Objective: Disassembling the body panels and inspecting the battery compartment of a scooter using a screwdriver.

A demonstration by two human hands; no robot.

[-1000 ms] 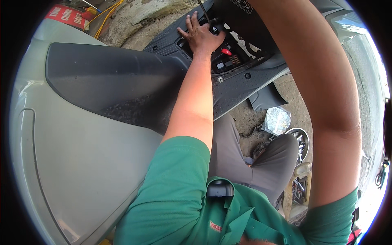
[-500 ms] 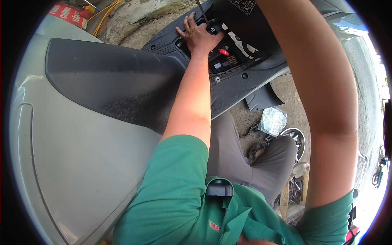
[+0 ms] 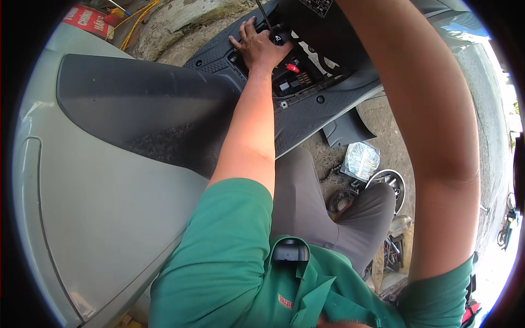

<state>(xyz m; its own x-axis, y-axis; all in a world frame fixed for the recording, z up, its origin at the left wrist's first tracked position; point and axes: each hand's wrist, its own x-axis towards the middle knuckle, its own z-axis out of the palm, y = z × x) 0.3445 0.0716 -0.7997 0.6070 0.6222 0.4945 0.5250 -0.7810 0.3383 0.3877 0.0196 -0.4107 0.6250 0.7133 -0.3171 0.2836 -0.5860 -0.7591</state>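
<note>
My left hand [image 3: 261,50] lies spread over the far left side of an open compartment [image 3: 284,104] in a scooter's dark floorboard [image 3: 301,117]. Its fingers are apart on the compartment's edge, and the thumb reaches toward a black round part [image 3: 280,37]. A thin metal shaft [image 3: 263,15], like a screwdriver's, slants down beside that part; its upper end is cut off by the picture's edge. My right forearm [image 3: 404,82] stretches up past the top edge, so the right hand is out of sight. A red piece [image 3: 292,68] and a row of fuses [image 3: 304,79] show inside the compartment.
The scooter's pale body panel [image 3: 109,208] fills the left side. On the ground at right lie a loose dark plastic panel [image 3: 350,128], a clear plastic bag [image 3: 361,161], a metal bowl [image 3: 402,199] with small parts, and a tool box [image 3: 392,254]. My bent knee is close to the bowl.
The whole view has shifted slightly, so the scooter and hand appear a little further left. My left hand keeps its place on the compartment, and the shaft stays beside the black part.
</note>
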